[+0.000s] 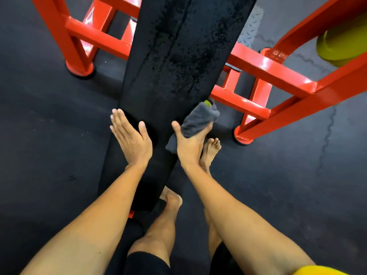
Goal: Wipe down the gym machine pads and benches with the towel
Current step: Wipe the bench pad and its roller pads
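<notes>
Towel (198, 120), grey, bunched into a thick roll, sits at the right edge of the black bench pad (178, 56), toward its near end. Shows a small green patch at its far tip; hangs a loose corner down below the thumb. Held in the right hand (190, 143): thumb on the pad side, fingers curled round the roll from the outer side, pressing it against the pad's edge.

Left hand (131, 137) flat and spread, palm down on the left edge of the pad, level with the right hand; fingers straight and close together, tips reaching past the edge, thumb apart, nothing held.

Pad long and narrow, speckled with a fine sheen over its far half. Red steel frame (268, 76) crossing beneath it on both sides, feet planted on dark rubber floor (49, 116). Bare feet (210, 151) on the floor beside and just under the pad's near right edge. Yellow object (341, 42) at the far right, partly behind the frame.
</notes>
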Available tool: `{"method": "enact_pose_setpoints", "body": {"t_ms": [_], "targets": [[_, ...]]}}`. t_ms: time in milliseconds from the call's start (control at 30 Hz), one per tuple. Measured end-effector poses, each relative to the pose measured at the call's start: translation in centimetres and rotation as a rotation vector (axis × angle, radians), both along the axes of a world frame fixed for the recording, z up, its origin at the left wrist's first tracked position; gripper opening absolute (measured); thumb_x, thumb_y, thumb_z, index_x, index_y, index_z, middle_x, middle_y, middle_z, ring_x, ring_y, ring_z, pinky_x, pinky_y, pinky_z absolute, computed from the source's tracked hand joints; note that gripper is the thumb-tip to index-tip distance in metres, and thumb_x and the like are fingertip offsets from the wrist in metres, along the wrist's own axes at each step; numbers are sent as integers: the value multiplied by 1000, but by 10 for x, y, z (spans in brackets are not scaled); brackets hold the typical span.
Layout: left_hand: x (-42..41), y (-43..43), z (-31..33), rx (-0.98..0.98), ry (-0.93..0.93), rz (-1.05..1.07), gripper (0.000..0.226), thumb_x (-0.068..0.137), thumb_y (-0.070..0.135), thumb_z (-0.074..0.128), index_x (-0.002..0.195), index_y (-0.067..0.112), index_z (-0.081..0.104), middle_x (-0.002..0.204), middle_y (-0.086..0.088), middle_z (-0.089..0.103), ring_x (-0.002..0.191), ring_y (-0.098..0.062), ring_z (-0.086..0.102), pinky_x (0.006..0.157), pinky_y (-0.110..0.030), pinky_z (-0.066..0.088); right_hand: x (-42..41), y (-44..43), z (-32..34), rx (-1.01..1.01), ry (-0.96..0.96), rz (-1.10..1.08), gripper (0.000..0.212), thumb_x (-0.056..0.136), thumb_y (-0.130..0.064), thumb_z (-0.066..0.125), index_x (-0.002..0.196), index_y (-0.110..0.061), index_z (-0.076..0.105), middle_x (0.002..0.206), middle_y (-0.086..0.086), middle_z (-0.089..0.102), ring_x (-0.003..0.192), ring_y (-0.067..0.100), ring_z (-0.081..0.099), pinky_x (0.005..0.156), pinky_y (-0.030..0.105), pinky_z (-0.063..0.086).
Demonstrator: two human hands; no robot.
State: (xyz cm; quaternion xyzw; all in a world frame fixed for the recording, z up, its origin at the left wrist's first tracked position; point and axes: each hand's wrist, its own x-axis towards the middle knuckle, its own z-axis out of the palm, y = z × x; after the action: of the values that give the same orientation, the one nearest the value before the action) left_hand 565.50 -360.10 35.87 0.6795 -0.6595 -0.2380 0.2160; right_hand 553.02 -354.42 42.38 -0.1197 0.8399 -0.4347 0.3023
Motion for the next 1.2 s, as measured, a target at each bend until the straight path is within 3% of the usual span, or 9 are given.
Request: {"method": "enact_pose_setpoints", "body": {"t_ms": [100, 167, 333, 400, 467, 600, 833, 1033, 1200], "targets": [[-3, 1, 1, 13, 9, 10, 68, 108, 36, 33, 162, 4, 7, 170, -15, 4, 158, -30, 3, 128, -49, 4, -14, -19, 10, 11, 173, 65, 116, 86, -56, 77, 164, -31, -4, 168, 3, 28, 141, 20, 45, 93, -9, 18], [-3, -1, 2, 22, 8, 8, 68, 108, 38, 32, 162, 4, 7, 170, -15, 4, 158, -29, 2, 128, -48, 3, -10, -16, 15, 52, 264, 203, 108, 91, -52, 73, 165, -26, -1, 171, 6, 15, 148, 29, 39, 111, 14, 23], [-3, -1, 5, 28, 19, 14, 69, 109, 43, 31, 161, 3, 9, 170, -16, 6, 158, -31, 4, 128, -49, 6, 2, 26, 11, 341, 879, 674, 97, 72, -38, 84, 157, -31, 39, 159, 21, 32, 138, 43, 41, 116, 44, 9], [-2, -2, 5, 33, 29, 7, 70, 109, 43, 31, 161, 3, 9, 170, -16, 7, 158, -31, 5, 128, -50, 7, -13, 21, 7, 315, 941, 746, 93, 76, -45, 81, 157, -39, 35, 162, 19, 27, 143, 42, 26, 116, 60, 28], [-2, -1, 5, 42, 38, 7, 69, 108, 41, 32, 161, 3, 9, 170, -16, 6, 158, -30, 5, 128, -49, 6, -29, -4, 11, 232, 891, 748, 87, 85, -47, 70, 160, -41, 26, 168, 18, 15, 152, 48, 13, 120, 69, 22], [-2, -1, 5, 40, 67, 26, 67, 107, 36, 34, 161, 4, 11, 170, -14, 7, 158, -28, 4, 128, -48, 6, -33, -56, 23, 148, 957, 790, 77, 88, -52, 57, 160, -36, 33, 170, 21, 12, 155, 51, 1, 123, 67, 5], [-4, -1, 3, 17, 110, 64, 67, 100, 8, 42, 161, 4, 14, 170, -13, 9, 158, -28, 4, 128, -49, 5, -51, -25, 16, -35, 1135, 1204, 76, 86, -59, 67, 155, -35, 46, 167, 15, 28, 155, 43, 20, 124, 61, 15], [-7, -1, 2, 25, 89, 80, 65, 107, 32, 35, 161, 5, 12, 171, -10, 8, 158, -24, 3, 129, -45, 4, -59, -94, 40, 29, 1174, 1089, 97, 76, -76, 64, 160, -37, 34, 171, 16, 14, 156, 48, 5, 123, 67, 6], [-6, -1, 4, 2, 117, 105, 63, 103, 20, 37, 161, 5, 16, 170, -9, 13, 158, -22, 4, 129, -47, 6, -40, -100, 34, 27, 1217, 1353, 88, 78, -63, 64, 158, -36, 38, 173, 13, 9, 157, 46, 0, 124, 66, 1]]}}
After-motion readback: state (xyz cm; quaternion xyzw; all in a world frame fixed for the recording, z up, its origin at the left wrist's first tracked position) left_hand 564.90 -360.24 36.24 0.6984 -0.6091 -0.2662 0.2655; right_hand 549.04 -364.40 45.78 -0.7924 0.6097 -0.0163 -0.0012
